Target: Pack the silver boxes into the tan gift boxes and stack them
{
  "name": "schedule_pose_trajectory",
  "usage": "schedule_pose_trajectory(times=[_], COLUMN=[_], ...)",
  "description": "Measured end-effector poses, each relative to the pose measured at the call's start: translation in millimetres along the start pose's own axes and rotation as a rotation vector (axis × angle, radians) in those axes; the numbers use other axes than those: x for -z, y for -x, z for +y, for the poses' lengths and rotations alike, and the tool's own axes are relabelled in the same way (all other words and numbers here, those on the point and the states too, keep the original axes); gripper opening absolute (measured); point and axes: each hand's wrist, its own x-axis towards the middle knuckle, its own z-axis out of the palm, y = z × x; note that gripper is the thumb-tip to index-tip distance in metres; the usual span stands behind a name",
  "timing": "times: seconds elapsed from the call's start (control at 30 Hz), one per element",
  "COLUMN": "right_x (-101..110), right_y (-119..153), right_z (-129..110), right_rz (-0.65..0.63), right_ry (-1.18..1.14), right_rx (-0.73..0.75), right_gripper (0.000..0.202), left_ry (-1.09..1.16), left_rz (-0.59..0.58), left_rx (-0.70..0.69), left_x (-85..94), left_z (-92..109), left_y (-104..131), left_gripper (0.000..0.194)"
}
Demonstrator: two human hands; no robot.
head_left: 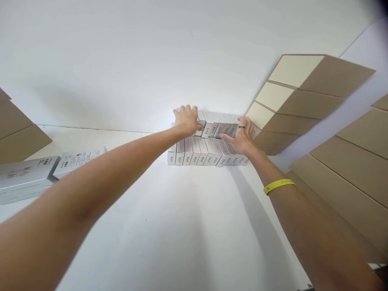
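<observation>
Small white cartons stand packed side by side in two tiers against the wall, an upper row [221,118] on top of a lower row [195,152]. My left hand [187,121] grips the left end of the upper row, fingers over the top and thumb on the front. At the right end, my right hand [243,136] is wrapped round the same row, its thumb across the front faces. One upper carton [207,129] juts forward a little near my left thumb. Both hands hide the row's end cartons.
Stacked brown boxes [309,89] rise right of the cartons, with more brown boxes [348,169] nearer on the right. Larger white printed boxes [27,178] lie at left, below brown boxes [18,125]. A white wall [145,60] stands behind the white surface [182,226].
</observation>
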Motion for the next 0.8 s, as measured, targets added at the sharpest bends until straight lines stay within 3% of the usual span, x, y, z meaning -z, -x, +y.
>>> schedule_pose_trajectory(times=[0.2, 0.3, 0.37, 0.47, 0.57, 0.63, 0.7, 0.8], right_x=[6.5, -2.5, -11.3, -21.4, -23.7, -20.6, -15.6, -9.4], right_y=[24.9, 18.4, 3.0, -20.1, -22.8, -12.4, 1.5, 16.3], right_z=[-34.7, -50.3, -59.5, -72.5, -80.4, -81.0, -78.9, -75.9], right_rz=[0.04, 0.048, 0.076, 0.097, 0.061, 0.01, -0.033, -0.046], right_ry=[0.078, 0.121, 0.13, 0.117, 0.103, 0.106, 0.116, 0.126], right_rx=[0.162, 0.187, 0.148, 0.085, 0.143, 0.222, 0.26, 0.215], right_gripper=[0.089, 0.077, 0.071, 0.072, 0.075, 0.079, 0.077, 0.064], left_ry=[0.11, 0.14, 0.145, 0.135, 0.103, 0.089, 0.101, 0.107], left_rz=[-0.018, -0.028, -0.011, 0.003, -0.042, 0.007, 0.031, 0.116], left_rx=[0.042, 0.023, 0.004, -0.064, -0.282, -0.428, -0.382, -0.176], left_x=[-4.1, 9.3, 23.7, 41.1, 43.2, 38.2, 33.5, 33.3], left_z=[15.0, 13.1, 3.2, -23.5, -58.6, -85.7, -115.3, -156.8], left_y=[-7.0, -2.9, 16.7, 89.7, 205.6, 281.3, 336.2, 372.8], left_gripper=[0.09, 0.102, 0.105, 0.093, 0.074, 0.054, 0.048, 0.037])
